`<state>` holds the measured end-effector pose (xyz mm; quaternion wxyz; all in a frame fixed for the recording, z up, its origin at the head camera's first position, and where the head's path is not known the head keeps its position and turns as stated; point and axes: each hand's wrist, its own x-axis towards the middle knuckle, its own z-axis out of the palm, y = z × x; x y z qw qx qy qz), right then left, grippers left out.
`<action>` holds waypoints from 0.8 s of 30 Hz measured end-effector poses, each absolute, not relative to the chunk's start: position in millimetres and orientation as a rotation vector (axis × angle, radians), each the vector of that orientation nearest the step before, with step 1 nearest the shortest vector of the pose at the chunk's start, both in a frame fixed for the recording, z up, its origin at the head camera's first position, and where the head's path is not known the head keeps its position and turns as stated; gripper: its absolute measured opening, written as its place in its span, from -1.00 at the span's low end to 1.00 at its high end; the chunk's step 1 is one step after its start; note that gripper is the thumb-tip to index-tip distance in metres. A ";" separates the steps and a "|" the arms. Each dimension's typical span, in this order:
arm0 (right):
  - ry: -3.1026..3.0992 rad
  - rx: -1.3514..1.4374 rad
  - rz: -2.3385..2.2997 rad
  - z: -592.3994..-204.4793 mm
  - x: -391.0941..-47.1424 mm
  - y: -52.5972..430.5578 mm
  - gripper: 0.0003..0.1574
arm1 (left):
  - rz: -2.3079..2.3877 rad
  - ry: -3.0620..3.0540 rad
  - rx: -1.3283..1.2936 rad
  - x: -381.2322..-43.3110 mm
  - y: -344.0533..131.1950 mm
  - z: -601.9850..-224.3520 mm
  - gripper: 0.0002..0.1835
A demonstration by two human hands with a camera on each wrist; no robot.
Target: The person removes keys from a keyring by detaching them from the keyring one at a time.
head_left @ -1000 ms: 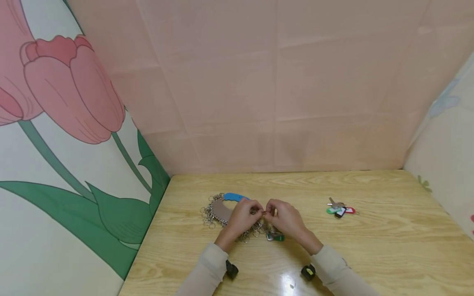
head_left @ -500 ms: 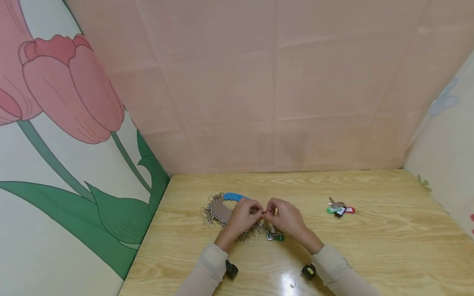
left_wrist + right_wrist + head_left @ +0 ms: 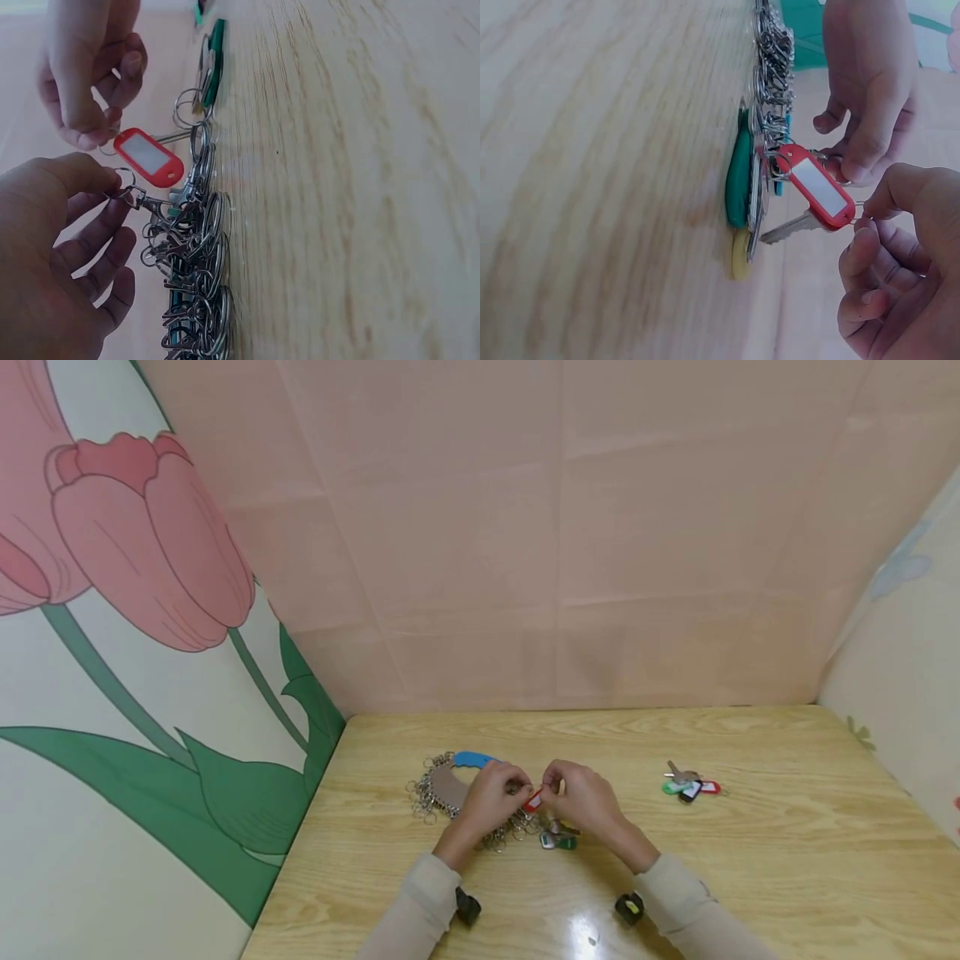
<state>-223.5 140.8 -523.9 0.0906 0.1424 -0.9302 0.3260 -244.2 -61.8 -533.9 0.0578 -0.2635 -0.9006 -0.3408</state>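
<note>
My left hand (image 3: 491, 797) pinches a small split ring (image 3: 124, 177) joined to a metal clasp on the ring-covered holder. Opposite it, my right hand (image 3: 583, 800) pinches the thin metal ring at one end of a red key tag (image 3: 815, 184). A silver key (image 3: 791, 226) hangs from that same ring, behind the tag. The tag has a white label and dangles between both hands. On the table lies the curved holder (image 3: 448, 787), grey-brown with a blue part (image 3: 474, 759); many metal clasps and rings line its edge. My left hand partly covers it.
Close below my right hand, a green tag (image 3: 567, 842) lies with keys by the holder's rings. Farther right on the wooden table (image 3: 787, 860) sits a pile of keys (image 3: 678, 772) with green, black and red tags. A pink sheet (image 3: 555, 568) hangs behind.
The red tag, hidden among my fingers in the earlier frames, now shows hanging between my hands. My right hand has shifted very slightly right; the left is nearly still.
</note>
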 end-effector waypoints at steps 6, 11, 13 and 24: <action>-2.760 0.455 0.957 -522.0 -225.1 145.8 -0.92 | -1.011 -2.714 -0.798 -243.2 -64.2 -533.3 -0.91; -2.751 0.451 0.945 -520.6 -226.7 148.4 -0.92 | -1.010 -2.706 -0.798 -242.8 -65.7 -532.2 -0.91; -2.741 0.449 0.938 -520.1 -227.2 149.6 -0.91 | -1.016 -2.707 -0.797 -242.7 -66.2 -531.8 -0.91; -2.716 0.460 0.906 -517.5 -229.2 156.3 -0.92 | -1.017 -2.711 -0.791 -242.9 -68.0 -530.9 -0.91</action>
